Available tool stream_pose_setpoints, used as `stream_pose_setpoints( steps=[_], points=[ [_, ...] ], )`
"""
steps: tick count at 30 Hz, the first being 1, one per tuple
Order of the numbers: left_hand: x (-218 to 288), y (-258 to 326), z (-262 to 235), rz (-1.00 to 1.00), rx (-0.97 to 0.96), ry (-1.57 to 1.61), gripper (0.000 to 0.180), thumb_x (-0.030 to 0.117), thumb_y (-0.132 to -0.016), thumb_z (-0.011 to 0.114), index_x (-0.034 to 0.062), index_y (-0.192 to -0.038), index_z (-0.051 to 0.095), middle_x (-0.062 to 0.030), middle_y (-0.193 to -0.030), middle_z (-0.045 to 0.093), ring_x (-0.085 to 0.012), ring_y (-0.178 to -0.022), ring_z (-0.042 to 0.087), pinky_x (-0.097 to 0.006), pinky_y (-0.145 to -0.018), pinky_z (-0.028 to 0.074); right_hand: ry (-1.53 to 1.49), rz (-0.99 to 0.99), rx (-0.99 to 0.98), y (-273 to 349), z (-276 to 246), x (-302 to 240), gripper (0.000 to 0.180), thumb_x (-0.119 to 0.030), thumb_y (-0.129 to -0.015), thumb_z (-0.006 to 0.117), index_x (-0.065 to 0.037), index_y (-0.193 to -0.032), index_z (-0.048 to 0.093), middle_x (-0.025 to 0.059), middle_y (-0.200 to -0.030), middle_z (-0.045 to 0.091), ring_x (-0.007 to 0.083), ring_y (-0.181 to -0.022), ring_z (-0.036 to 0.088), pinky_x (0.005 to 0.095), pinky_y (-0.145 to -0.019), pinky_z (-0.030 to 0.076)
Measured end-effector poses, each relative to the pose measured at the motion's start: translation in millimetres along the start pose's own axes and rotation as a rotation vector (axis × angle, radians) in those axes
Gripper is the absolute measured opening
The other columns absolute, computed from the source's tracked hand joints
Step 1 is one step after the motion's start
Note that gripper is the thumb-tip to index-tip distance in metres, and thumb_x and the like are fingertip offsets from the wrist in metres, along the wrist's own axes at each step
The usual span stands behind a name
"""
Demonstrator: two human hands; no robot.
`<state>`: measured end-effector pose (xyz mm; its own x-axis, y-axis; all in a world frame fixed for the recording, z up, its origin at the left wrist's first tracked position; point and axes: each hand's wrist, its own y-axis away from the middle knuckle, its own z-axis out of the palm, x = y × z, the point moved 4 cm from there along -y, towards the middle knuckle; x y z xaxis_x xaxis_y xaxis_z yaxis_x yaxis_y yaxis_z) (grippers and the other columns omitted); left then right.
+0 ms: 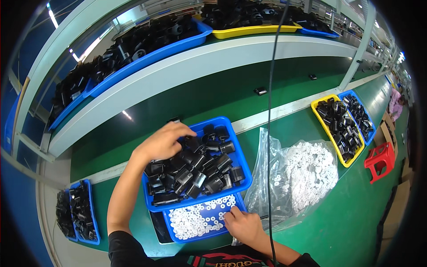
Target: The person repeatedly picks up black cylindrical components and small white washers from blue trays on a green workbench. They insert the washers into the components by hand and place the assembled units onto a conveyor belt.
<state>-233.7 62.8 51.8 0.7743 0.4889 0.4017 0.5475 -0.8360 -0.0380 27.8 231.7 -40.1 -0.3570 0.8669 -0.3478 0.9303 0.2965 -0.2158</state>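
My left hand (165, 139) is over the far left part of a blue tray (243, 178) heaped with glossy black cylindrical plastic parts (195, 167). Its thumb and forefinger stand apart, touching or just above the parts. Below and in front of that tray sits a shallower blue tray (202, 237) of small white ring washers (189, 224). Over its right end, my right hand (243, 226) has its fingertips pinched together at the loose washers. Whatever is between those fingertips is hidden. One black part (175, 119) lies on the green belt, just beyond my left hand.
A clear plastic bag (311, 178) of white washers lies to the right. Beyond it stand a yellow tray (346, 163) and a blue tray of black parts. More trays fill the upper shelf (191, 58) and the lower left. A dark cable (270, 111) hangs in front; a red stool (380, 161) stands right.
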Motion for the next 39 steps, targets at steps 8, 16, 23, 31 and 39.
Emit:
stream_pose_setpoints(
  steps=[8,16,23,31,39],
  points=[
    [16,14,11,-0.085,-0.064,0.06,0.055,0.003,-0.078,0.064,0.01,-0.132,0.055,-0.0121,-0.106,0.06,-0.0283,-0.095,0.06,-0.039,-0.088,0.049,-0.159,0.071,0.081,-7,-11,4,0.015,-0.014,-0.072,0.074,-0.012,-0.077,0.06,0.0028,-0.078,0.055,0.0232,-0.05,0.059,0.0343,-0.043,0.048],
    [25,22,26,-0.056,0.181,0.049,0.047,0.01,-0.078,0.076,0.008,-0.12,0.056,-0.0121,-0.104,0.054,-0.0288,-0.097,0.057,-0.039,-0.089,0.046,-0.181,0.036,0.095,-19,-16,-12,0.015,-0.011,-0.072,0.073,-0.011,-0.078,0.059,0.0032,-0.078,0.055,0.023,-0.054,0.061,0.0352,-0.044,0.048],
    [39,21,22,-0.073,0.135,0.021,0.05,0.009,-0.074,0.076,0.0052,-0.121,0.057,-0.0141,-0.11,0.062,-0.0329,-0.106,0.057,-0.041,-0.097,0.044,-0.215,0.014,0.097,-23,-22,-20,0.016,-0.007,-0.071,0.073,-0.009,-0.077,0.058,0.0039,-0.077,0.056,0.0223,-0.056,0.062,0.0343,-0.047,0.049],
    [85,121,18,-0.335,0.649,0.024,0.052,0.006,-0.065,0.073,0.0059,-0.116,0.064,-0.0141,-0.108,0.054,-0.0297,-0.1,0.059,-0.037,-0.085,0.05,-0.404,0.025,0.19,-25,-28,-1,0.021,0.0,-0.069,0.071,-0.009,-0.076,0.053,0.0026,-0.07,0.058,0.0202,-0.051,0.059,0.0319,-0.044,0.046],
    [124,174,112,-0.316,1.01,1.378,0.049,0.029,-0.082,0.068,-0.0059,-0.112,0.053,-0.0164,-0.097,0.062,-0.0258,-0.088,0.065,-0.037,-0.079,0.054,-0.469,-0.078,0.048,-45,-31,-16,0.025,0.002,-0.072,0.072,-0.009,-0.094,0.068,0.0031,-0.078,0.064,0.0184,-0.057,0.063,0.0294,-0.049,0.05]
  ],
)
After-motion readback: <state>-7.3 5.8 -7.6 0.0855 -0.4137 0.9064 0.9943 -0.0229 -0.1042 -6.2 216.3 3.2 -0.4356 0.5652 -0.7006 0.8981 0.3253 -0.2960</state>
